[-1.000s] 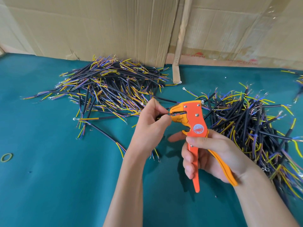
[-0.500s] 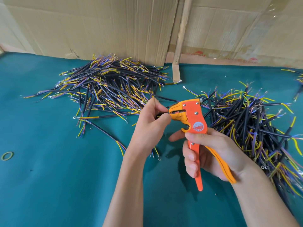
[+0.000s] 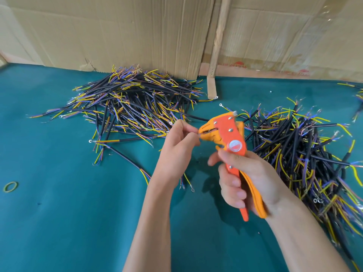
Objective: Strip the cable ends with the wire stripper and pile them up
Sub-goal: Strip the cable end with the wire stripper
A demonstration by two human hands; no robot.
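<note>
Cable end (image 3: 197, 134) between left fingers (image 3: 189, 128)

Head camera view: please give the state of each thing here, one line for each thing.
Orange wire stripper: gripped in right hand, handles squeezed close, nose on a wire end.
Cable being stripped: pinched in left hand, its far end hanging below the hand.
Left pile of black cables: lying loose on the table.
Right pile of black cables: lying loose on the table.
Green rubber band: flat, apart.
Teal table: bears everything.
</note>
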